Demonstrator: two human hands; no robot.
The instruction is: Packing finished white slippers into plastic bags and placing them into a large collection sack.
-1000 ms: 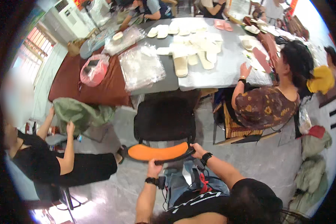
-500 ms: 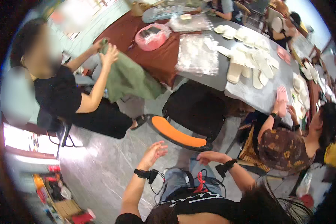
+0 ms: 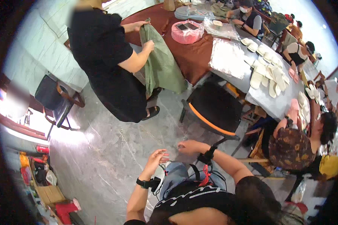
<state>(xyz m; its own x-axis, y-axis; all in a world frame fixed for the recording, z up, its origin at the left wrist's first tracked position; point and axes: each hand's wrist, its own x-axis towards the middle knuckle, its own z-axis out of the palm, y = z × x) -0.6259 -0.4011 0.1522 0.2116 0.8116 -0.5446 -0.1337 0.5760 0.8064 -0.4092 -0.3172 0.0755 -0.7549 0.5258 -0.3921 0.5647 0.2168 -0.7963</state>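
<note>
My left hand [image 3: 157,160] is raised in front of my lap, its fingers loosely bent and apart, with nothing in it. My right hand [image 3: 189,147] hangs in the air close beside it, fingers slack and slightly curled, also holding nothing that I can see. Dark straps with small devices and cables sit on both wrists. Just beyond my right hand stands a black chair [image 3: 216,107] with an orange edge; neither hand touches it. Farther left, a person in black [image 3: 105,56] stands holding up a green cloth bag or sheet [image 3: 157,60] with both hands.
A long table carries a brown cloth [image 3: 193,62], a pink basin [image 3: 187,35] with phones on top, clear plastic bags [image 3: 227,58] and several pale slippers [image 3: 270,77]. A seated person [image 3: 291,148] works at right. Another chair [image 3: 58,97] and a cardboard box [image 3: 50,194] are at left.
The person in black has risen from sitting to standing, still holding the green cloth. My hands have come closer together, and my view has shifted left. The black chair appears turned.
</note>
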